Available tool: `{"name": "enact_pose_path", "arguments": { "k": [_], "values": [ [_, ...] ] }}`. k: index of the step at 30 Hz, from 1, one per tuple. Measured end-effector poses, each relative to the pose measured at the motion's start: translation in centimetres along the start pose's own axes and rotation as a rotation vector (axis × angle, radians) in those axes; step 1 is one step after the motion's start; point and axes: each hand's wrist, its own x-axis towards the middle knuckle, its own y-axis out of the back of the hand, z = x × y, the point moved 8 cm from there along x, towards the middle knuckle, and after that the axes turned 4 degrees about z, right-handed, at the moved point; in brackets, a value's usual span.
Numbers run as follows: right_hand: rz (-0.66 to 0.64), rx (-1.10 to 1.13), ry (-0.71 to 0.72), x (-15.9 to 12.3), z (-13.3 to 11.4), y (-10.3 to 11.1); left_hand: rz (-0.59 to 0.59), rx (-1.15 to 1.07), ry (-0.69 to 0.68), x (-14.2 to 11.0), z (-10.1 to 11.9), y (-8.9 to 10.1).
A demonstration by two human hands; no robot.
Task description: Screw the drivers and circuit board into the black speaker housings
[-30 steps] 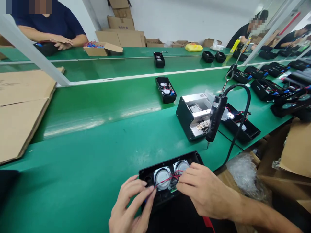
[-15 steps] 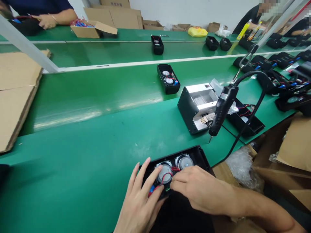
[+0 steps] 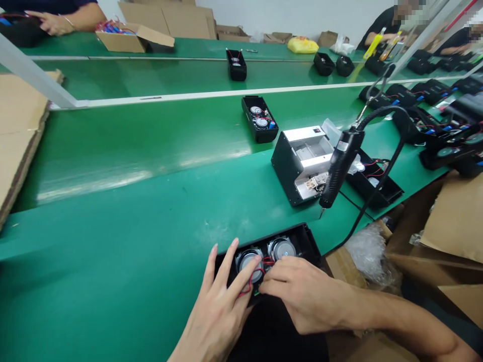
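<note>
Close in front of me on the green bench lies an open black plastic case (image 3: 310, 244) holding two round speakers (image 3: 283, 248) side by side. Thin red wires (image 3: 268, 261) run between and over them. My left hand (image 3: 222, 301) rests over the case's left end, fingers spread, the index tip on the left speaker (image 3: 247, 260). My right hand (image 3: 307, 291) has its fingers pinched together at the near inner side, beside a small green circuit board (image 3: 257, 290). What sits in that pinch is hidden by the fingers.
An electric screwdriver (image 3: 341, 166) hangs on a hook, its tip just beyond the case. Behind it stands a screw feeder box (image 3: 287, 166). More speaker cases (image 3: 260, 120) lie around. Cardboard (image 3: 18, 136) leans at left; co-workers (image 3: 71, 17) sit across the line.
The whole view has shifted slightly. My left fingers have moved a little over the wires, now covering the blue part seen before. My right hand stays pinched at the same spot.
</note>
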Motion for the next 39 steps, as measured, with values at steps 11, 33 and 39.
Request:
{"name": "enact_pose_path", "arguments": {
  "k": [11,33,39],
  "values": [
    [-0.076,0.020,-0.106,6.3,2.4,7.4,-0.524,-0.489,0.371,6.3,-9.0,-1.7],
    [-0.077,0.030,-0.103,7.3,2.0,6.9,-0.610,-0.597,0.475,7.1,-9.0,-2.2],
    [-0.094,-0.059,-0.136,7.2,2.5,6.1,-0.621,-0.618,0.459,7.1,-8.7,-2.0]
  ]
}}
